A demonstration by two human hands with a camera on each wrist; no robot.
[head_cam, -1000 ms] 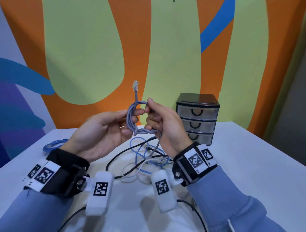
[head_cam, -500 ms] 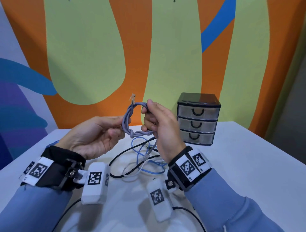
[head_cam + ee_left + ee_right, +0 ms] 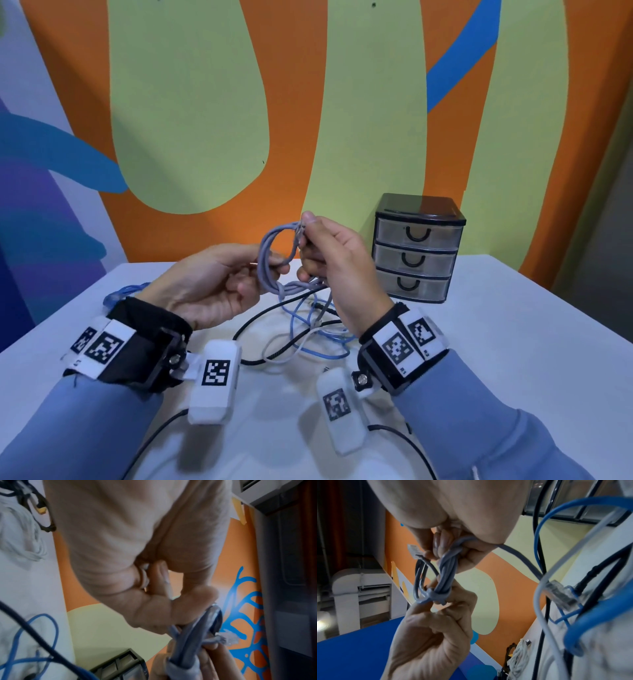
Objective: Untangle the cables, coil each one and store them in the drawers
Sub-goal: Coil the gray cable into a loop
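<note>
A grey network cable (image 3: 274,260) is wound into a small coil held above the table between both hands. My left hand (image 3: 219,281) pinches the coil's lower left side, fingers curled round the strands (image 3: 440,595). My right hand (image 3: 329,260) grips the coil's right side and pinches its clear plug (image 3: 413,551) near the top. One grey end trails down to a tangle of blue, white and black cables (image 3: 308,329) on the white table (image 3: 513,342). A small black three-drawer unit (image 3: 416,250) stands at the back right, all drawers closed.
A coiled blue cable (image 3: 123,293) lies on the table behind my left wrist. A thin black lead (image 3: 157,435) runs along the near table. The painted orange and green wall rises right behind the table's far edge.
The plug end that stuck up above the coil has been brought down and is now pinched at the coil's top by my right hand. Both hands stayed close together above the tangle.
</note>
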